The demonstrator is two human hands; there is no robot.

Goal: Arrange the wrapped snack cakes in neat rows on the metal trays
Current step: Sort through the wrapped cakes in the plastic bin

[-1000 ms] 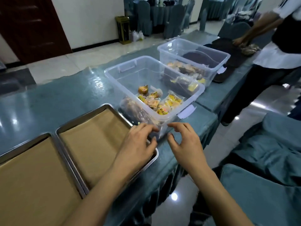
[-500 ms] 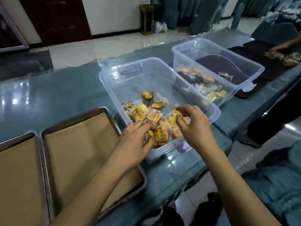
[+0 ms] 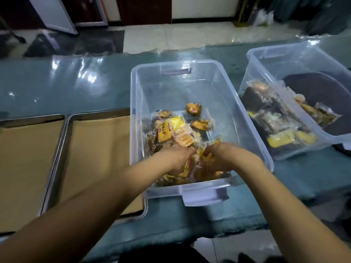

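A clear plastic bin (image 3: 252, 130) stands in front of me with several wrapped snack cakes (image 3: 169, 130) heaped in its near half. Both my hands are down inside it among the cakes. My left hand (image 3: 177, 158) curls its fingers around wrapped cakes near the bin's front. My right hand (image 3: 222, 158) does the same just to the right, its fingers buried in the wrappers. Two metal trays lined with brown paper lie to the left, the nearer tray (image 3: 62, 149) beside the bin and the other tray (image 3: 30, 118) at the frame's left edge; neither holds any cake.
A second clear bin (image 3: 254, 73) with more wrapped snacks and a dark tray inside sits at the right. The table (image 3: 76, 88) has a glossy teal cover. Its near edge runs just below the bins, with tiled floor beyond.
Both hands have gone from hovering over the bin's front rim down into the pile of cakes, and their fingers have closed on wrappers. My view has tilted down towards the table.
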